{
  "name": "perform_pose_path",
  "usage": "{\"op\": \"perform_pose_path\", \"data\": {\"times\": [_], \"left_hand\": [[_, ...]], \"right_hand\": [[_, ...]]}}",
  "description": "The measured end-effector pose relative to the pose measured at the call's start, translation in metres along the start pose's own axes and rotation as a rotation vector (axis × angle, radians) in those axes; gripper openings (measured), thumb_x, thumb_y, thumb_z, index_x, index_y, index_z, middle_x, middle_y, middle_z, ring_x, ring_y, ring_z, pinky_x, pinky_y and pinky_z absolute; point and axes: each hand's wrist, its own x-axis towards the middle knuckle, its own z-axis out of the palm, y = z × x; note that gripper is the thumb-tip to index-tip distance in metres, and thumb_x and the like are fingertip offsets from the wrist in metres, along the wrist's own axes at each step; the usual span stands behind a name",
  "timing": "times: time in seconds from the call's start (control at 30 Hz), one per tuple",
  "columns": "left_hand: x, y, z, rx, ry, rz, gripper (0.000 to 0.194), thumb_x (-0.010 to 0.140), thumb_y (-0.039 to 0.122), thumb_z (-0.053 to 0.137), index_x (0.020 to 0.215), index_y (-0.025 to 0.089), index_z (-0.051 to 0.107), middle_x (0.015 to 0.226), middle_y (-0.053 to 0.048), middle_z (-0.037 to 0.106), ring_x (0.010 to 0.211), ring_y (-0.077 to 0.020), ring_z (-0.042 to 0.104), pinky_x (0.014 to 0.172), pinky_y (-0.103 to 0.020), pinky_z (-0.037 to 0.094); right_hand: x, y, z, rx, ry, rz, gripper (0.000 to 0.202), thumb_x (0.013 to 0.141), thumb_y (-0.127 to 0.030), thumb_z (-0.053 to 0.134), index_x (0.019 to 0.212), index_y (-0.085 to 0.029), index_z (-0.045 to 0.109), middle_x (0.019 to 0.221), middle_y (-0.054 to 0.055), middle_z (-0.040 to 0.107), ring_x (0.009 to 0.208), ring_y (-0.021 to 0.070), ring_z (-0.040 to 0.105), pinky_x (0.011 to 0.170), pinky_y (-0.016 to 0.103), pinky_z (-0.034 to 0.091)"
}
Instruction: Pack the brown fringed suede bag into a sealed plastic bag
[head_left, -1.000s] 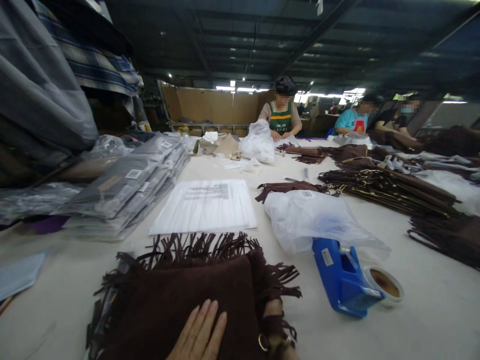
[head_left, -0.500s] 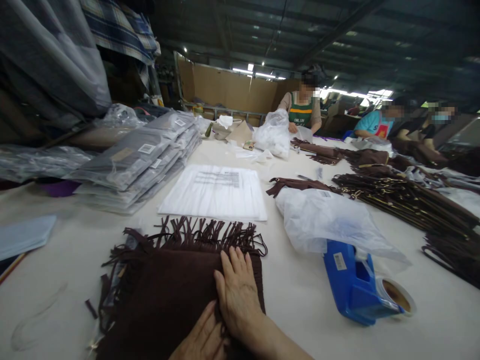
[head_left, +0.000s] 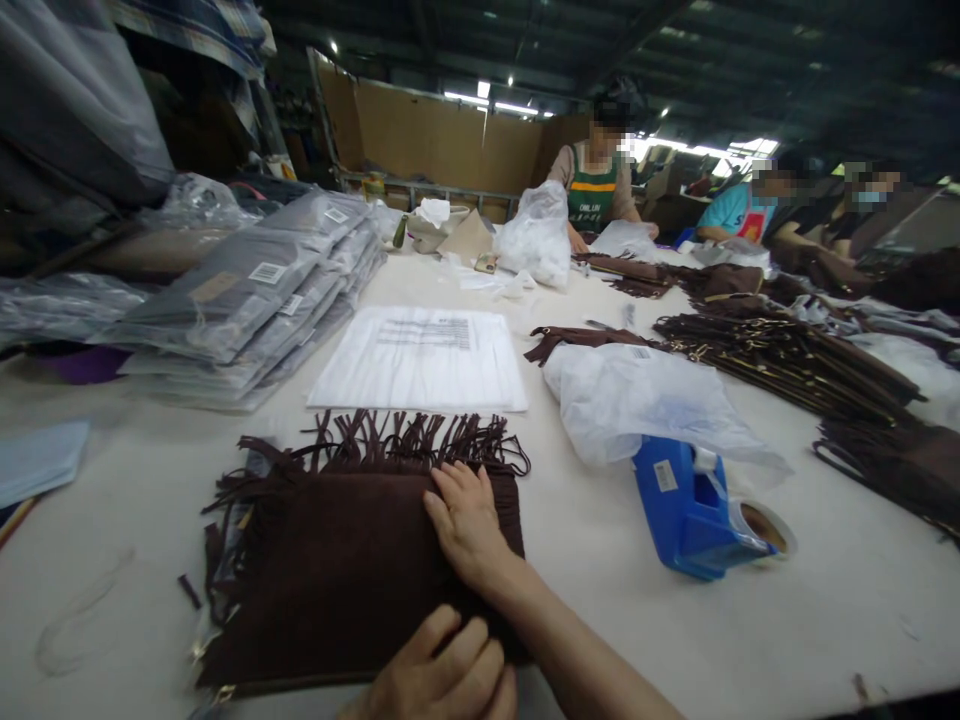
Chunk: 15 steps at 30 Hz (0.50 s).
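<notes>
A dark brown fringed bag [head_left: 337, 570] lies flat on the white table [head_left: 592, 570] right in front of me, its fringe pointing away. My right hand [head_left: 465, 525] presses palm down on the bag's far right corner, fingertips at the start of the fringe. At the bottom edge of the view, my left hand [head_left: 442, 675] curls its fingers over the bag's near edge. A gold ring shows at the bag's near left corner.
A blue tape dispenser [head_left: 679, 505] sits to the right under a crumpled white plastic bag [head_left: 637, 400]. A stack of flat white bags [head_left: 420, 355] lies beyond the fringe. Packed grey bundles [head_left: 247, 290] are piled left, brown bags [head_left: 787, 360] right. A co-worker [head_left: 596, 190] and others work at the far end.
My right hand came onto the bag and slid toward its far right corner. My left hand drew back to the near edge and curled. The side fringe is now tucked in.
</notes>
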Motion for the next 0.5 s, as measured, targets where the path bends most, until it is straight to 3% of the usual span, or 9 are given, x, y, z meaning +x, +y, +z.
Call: {"op": "perform_pose_path", "data": {"times": [0.1,0.2,0.27,0.37,0.5], "left_hand": [[0.022,-0.013,0.004,-0.047,-0.044,-0.015,0.028,0.089,0.009,0.037,0.084,0.015,0.064,0.087,-0.004,0.066,0.093,-0.0196,0.058,0.085,-0.037,0.044],[0.025,-0.023,0.006,-0.076,-0.039,-0.057,0.032,0.09,0.007,0.033,0.079,0.012,0.063,0.079,-0.006,0.064,0.084,-0.0201,0.058,0.081,-0.039,0.042],[0.021,-0.027,0.006,-0.073,-0.045,-0.064,0.032,0.09,0.007,0.032,0.079,0.011,0.062,0.077,-0.006,0.062,0.083,-0.0197,0.058,0.08,-0.038,0.041],[0.017,-0.03,0.006,-0.053,-0.058,-0.064,0.031,0.089,0.006,0.033,0.078,0.01,0.061,0.078,-0.006,0.062,0.083,-0.0197,0.057,0.081,-0.038,0.041],[0.014,-0.034,0.003,-0.048,-0.09,-0.053,0.029,0.089,0.006,0.033,0.082,0.01,0.061,0.083,-0.007,0.061,0.088,-0.0216,0.056,0.083,-0.039,0.041]], "right_hand": [[0.003,0.005,-0.041,0.139,-0.046,0.007,0.03,0.088,-0.03,0.044,0.111,-0.021,0.061,0.116,0.005,0.063,0.112,0.0189,0.054,0.104,0.04,0.034],[-0.012,0.012,-0.081,0.229,0.109,0.082,0.034,0.09,-0.035,0.041,0.112,-0.018,0.059,0.116,0.007,0.063,0.108,0.0177,0.056,0.097,0.033,0.04],[-0.034,0.019,-0.095,0.231,0.212,0.127,0.03,0.087,-0.035,0.047,0.108,-0.019,0.061,0.113,0.007,0.063,0.107,0.0191,0.056,0.097,0.035,0.04],[-0.077,0.032,-0.092,0.122,0.25,0.091,0.027,0.085,-0.031,0.051,0.109,-0.02,0.061,0.117,0.007,0.061,0.111,0.0204,0.054,0.098,0.036,0.04],[-0.125,0.052,-0.061,-0.088,0.28,-0.058,0.032,0.085,-0.023,0.05,0.116,-0.02,0.055,0.12,0.009,0.058,0.114,0.0211,0.051,0.097,0.036,0.043]]}}
